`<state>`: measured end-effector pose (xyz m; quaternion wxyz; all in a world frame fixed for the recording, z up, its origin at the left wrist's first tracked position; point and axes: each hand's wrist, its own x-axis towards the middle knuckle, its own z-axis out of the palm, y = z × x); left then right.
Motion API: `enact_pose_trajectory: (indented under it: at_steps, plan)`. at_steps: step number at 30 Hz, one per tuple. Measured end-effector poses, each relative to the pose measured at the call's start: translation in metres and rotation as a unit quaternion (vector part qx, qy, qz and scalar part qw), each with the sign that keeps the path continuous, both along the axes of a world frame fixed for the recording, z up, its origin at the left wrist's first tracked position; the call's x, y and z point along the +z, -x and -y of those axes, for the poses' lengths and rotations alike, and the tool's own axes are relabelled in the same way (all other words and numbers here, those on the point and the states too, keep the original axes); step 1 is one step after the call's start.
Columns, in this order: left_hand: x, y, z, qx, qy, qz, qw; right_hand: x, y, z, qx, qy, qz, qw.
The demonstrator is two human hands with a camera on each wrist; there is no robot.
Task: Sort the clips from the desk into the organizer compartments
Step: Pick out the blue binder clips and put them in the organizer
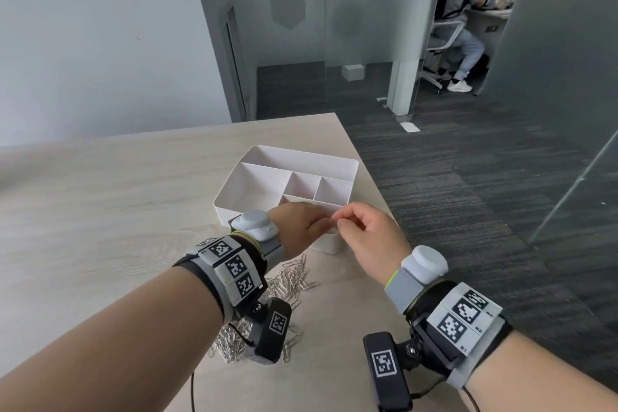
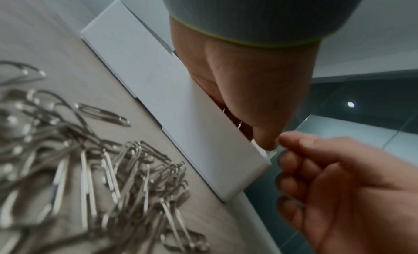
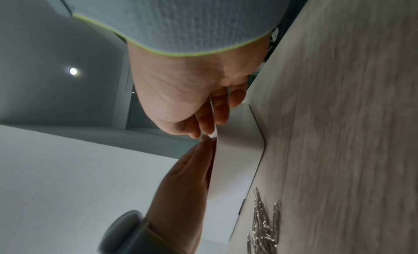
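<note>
Both hands, my left hand and right hand, meet fingertip to fingertip, pinching clips over the organizer's near-right compartment, while the clip pile lies behind on the table, nearer my left.

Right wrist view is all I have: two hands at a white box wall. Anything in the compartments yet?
Observer: Head view: the white plastic organizer shows empty far compartments; hands hide the near right one.
Operator: Left hand holding anything?
Observer: Left wrist view: thin silver wire clips poke out under the curled left hand.
Operator: Much left?
Observer: Head view: a loose pile of silver paper clips lies on the pale wooden desk, under the left forearm.
</note>
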<state>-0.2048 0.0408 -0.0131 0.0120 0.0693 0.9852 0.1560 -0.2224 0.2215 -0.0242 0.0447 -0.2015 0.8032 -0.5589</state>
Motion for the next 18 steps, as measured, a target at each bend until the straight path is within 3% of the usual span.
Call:
enact_pose_trajectory:
  at_steps: [4, 8, 10, 13, 18]
  plan:
    - [0.009, -0.016, 0.007, 0.041, -0.137, -0.057, 0.988, -0.002, 0.0, 0.006, 0.022, -0.077, -0.005, 0.997]
    - [0.011, -0.029, 0.025, 0.088, -0.181, -0.089, 0.976, -0.003, -0.003, 0.009, 0.03, -0.168, -0.024, 0.985]
    - [0.009, -0.03, 0.044, 0.126, -0.126, -0.089, 0.98, -0.005, -0.002, 0.009, 0.02, -0.176, -0.027, 0.984]
    - [0.006, -0.04, 0.075, 0.214, 0.033, -0.025, 0.976, -0.005, 0.002, 0.01, 0.004, -0.195, -0.047, 0.98]
    - [0.004, -0.058, 0.082, 0.209, 0.112, 0.005, 0.971, -0.005, 0.009, 0.009, -0.019, -0.213, -0.047, 0.976]
